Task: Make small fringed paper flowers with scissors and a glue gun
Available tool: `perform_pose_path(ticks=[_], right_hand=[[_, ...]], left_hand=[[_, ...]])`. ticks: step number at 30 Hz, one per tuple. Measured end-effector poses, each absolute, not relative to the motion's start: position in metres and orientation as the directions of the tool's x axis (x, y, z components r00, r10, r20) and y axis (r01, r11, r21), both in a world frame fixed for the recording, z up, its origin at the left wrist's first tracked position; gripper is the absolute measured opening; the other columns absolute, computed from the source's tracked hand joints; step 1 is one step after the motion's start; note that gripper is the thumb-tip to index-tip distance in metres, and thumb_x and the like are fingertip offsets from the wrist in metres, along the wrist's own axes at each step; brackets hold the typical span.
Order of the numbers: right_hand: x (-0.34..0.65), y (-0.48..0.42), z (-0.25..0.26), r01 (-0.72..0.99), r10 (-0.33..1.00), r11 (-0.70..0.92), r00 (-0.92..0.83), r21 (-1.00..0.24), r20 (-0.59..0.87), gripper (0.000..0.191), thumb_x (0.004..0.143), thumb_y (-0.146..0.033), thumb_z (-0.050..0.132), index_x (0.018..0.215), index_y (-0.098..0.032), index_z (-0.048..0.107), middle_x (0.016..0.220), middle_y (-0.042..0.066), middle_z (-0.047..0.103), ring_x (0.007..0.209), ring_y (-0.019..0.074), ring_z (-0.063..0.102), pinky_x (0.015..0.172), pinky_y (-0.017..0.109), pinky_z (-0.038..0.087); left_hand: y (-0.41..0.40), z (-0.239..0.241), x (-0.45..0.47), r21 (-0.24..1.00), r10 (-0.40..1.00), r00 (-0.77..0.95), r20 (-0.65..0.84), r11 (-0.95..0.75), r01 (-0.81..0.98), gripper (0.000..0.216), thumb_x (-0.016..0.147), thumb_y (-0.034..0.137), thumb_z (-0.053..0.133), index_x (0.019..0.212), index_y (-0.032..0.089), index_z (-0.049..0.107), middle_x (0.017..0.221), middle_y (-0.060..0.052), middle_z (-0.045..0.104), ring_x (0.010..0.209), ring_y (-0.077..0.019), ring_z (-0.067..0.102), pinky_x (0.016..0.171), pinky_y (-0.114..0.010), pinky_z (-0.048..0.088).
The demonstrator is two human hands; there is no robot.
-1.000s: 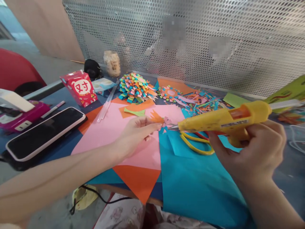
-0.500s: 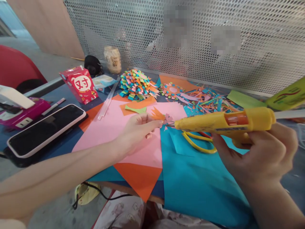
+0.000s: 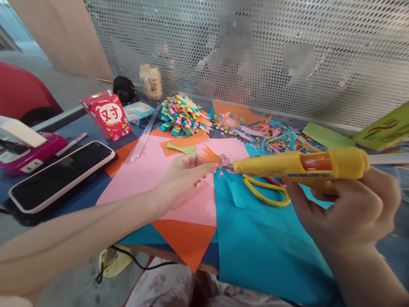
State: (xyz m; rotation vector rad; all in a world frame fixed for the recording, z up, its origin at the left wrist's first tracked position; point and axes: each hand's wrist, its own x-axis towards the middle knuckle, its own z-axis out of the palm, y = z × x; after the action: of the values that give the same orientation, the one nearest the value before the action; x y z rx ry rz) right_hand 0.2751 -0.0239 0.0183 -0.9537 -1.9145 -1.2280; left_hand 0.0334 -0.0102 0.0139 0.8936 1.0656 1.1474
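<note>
My left hand (image 3: 182, 181) pinches a small fringed paper piece (image 3: 214, 157), orange and pink, above the sheets on the table. My right hand (image 3: 348, 209) is wrapped around the handle of a yellow glue gun (image 3: 297, 165). The gun lies level and its nozzle tip touches the paper piece at its right side. Under the gun, yellow-handled scissors (image 3: 266, 191) rest on a blue sheet (image 3: 265, 238).
Pink (image 3: 153, 170) and orange (image 3: 185, 241) sheets overlap the blue one. A black phone (image 3: 60, 172), a red carton (image 3: 107, 115), a layered paper flower (image 3: 182, 113), a smaller flower (image 3: 228, 121) and paper scraps (image 3: 275, 136) lie around. A perforated metal screen (image 3: 255, 55) backs the table.
The glue gun's nozzle has closed in on the paper piece and now touches it. My left hand has stayed nearly still.
</note>
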Motion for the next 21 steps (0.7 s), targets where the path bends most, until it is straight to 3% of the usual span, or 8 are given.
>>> perform_pose_path(ticks=[5,10,17,21], right_hand=[[0.2756,-0.0224,0.0196,0.825,0.198,0.309,-0.543,0.473,0.816,0.028,0.079,-0.022,0.073,0.093,-0.025,0.049,0.061,-0.001,0.048,0.071,0.0227,0.062,0.061,0.03,0.055],[0.2761,-0.0217,0.0167,0.836,0.203,0.291,-0.528,0.464,0.824,0.027,0.08,-0.024,0.072,0.096,-0.024,0.052,0.067,0.001,0.052,0.077,0.0223,0.061,0.065,0.03,0.055],[0.2738,-0.0236,0.0181,0.854,0.242,0.251,-0.512,0.457,0.824,0.015,0.087,-0.033,0.064,0.089,-0.025,0.051,0.069,0.002,0.051,0.072,0.0208,0.057,0.059,0.028,0.05],[0.2739,-0.0231,0.0196,0.838,0.232,0.29,-0.53,0.462,0.816,0.021,0.082,-0.024,0.069,0.093,-0.026,0.051,0.064,0.0,0.046,0.072,0.0222,0.056,0.061,0.03,0.049]], left_hand=[[-0.0102,0.0143,0.0339,0.944,0.982,0.063,-0.18,0.19,-0.272,0.022,0.06,0.027,0.077,0.061,0.015,0.059,0.057,0.005,0.055,0.05,-0.0048,0.042,0.047,-0.02,0.029],[-0.0109,0.016,0.035,0.936,0.982,0.068,-0.179,0.191,-0.296,0.022,0.06,0.027,0.077,0.058,0.016,0.058,0.054,0.006,0.053,0.049,-0.0046,0.042,0.046,-0.02,0.028],[-0.01,0.0133,0.0344,0.937,0.98,0.059,-0.19,0.199,-0.287,0.024,0.059,0.028,0.078,0.059,0.016,0.058,0.055,0.006,0.053,0.049,-0.0049,0.042,0.047,-0.02,0.029],[-0.0102,0.0124,0.0319,0.948,0.986,0.085,-0.146,0.164,-0.271,0.027,0.06,0.033,0.08,0.061,0.016,0.059,0.057,0.005,0.053,0.052,-0.0053,0.043,0.048,-0.02,0.031]])
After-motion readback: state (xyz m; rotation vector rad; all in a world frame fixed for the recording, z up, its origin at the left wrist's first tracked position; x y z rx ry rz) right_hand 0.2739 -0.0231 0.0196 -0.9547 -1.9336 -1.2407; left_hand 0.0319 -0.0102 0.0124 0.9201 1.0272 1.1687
